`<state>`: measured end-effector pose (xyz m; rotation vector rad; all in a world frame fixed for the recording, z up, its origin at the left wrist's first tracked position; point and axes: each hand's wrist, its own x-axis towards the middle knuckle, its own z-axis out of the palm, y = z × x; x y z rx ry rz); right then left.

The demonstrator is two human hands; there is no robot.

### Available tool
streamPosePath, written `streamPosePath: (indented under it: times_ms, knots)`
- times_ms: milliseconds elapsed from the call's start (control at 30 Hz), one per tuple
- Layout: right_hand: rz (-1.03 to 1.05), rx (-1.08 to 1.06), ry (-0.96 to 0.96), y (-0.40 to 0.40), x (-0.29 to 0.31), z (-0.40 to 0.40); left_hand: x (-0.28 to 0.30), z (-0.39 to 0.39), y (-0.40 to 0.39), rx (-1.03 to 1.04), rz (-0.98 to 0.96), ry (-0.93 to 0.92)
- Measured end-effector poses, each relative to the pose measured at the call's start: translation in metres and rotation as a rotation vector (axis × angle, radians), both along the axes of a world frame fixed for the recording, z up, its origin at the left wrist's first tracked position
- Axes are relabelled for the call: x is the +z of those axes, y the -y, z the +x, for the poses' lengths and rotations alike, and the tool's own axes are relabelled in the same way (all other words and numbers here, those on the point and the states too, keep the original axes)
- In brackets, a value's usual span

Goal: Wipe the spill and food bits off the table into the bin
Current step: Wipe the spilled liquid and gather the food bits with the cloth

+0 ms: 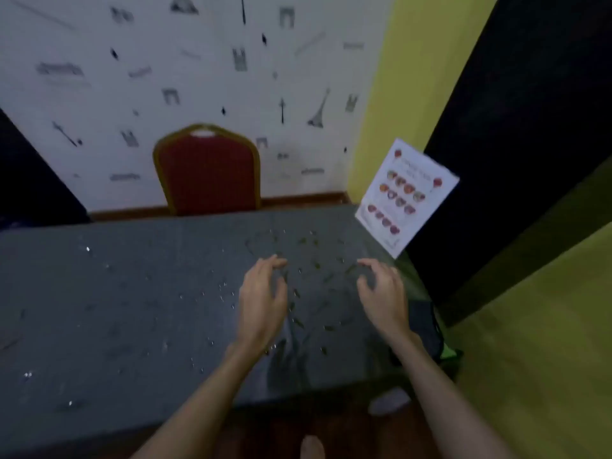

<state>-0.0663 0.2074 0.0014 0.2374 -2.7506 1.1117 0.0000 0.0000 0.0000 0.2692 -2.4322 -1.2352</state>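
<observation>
A dark grey table (99, 293) fills the lower half of the view. Several small dark food bits (318, 266) lie scattered on its right part, and shiny wet droplets (222, 289) speckle the middle and left. My left hand (261, 303) hovers over the bits with fingers spread and curled, holding nothing. To the right of it, near the table's right edge, my right hand (384, 293) is also spread and empty. A dark bag-like thing with a green patch (430, 329), possibly the bin, sits just beyond the table's right edge.
A red chair with a gold frame (207, 170) stands behind the table against the patterned white wall. A printed menu sheet (407, 197) leans at the table's far right corner. Yellow wall lies to the right. My bare foot (311, 447) shows below the table's front edge.
</observation>
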Motion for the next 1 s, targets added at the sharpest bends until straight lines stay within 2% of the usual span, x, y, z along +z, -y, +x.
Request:
streamPosePath:
  times_ms: [100, 167, 333, 433, 567, 733, 833, 900, 1000]
  knots:
    - [0.075, -0.039, 0.189, -0.025, -0.054, 0.016, -0.056, 0.018, -0.029, -0.043, -0.038, 0.202]
    - [0.141, -0.042, 0.282, -0.042, -0.091, 0.026, -0.093, 0.031, -0.046, -0.080, -0.082, 0.266]
    - [0.407, -0.185, 0.274, -0.071, -0.154, 0.022, -0.161, 0.041, -0.066, -0.121, -0.185, 0.394]
    - [0.497, -0.308, 0.264, -0.087, -0.178, 0.009, -0.190, 0.045, -0.069, -0.160, -0.302, 0.350]
    - [0.574, -0.348, 0.355, -0.101, -0.210, -0.004, -0.213, 0.047, -0.069, -0.207, -0.518, 0.329]
    - [0.528, -0.501, 0.227, -0.094, -0.222, -0.014, -0.225, 0.048, -0.068, -0.188, -0.570, 0.255]
    - [0.495, -0.511, 0.149, -0.082, -0.226, -0.031, -0.225, 0.049, -0.071, -0.125, -0.557, 0.262]
    - [0.492, -0.438, 0.076, -0.067, -0.227, -0.045, -0.225, 0.048, -0.071, -0.099, -0.547, 0.271]
    - [0.444, -0.187, -0.021, -0.032, -0.228, -0.052, -0.224, 0.048, -0.071, -0.083, -0.521, 0.256]
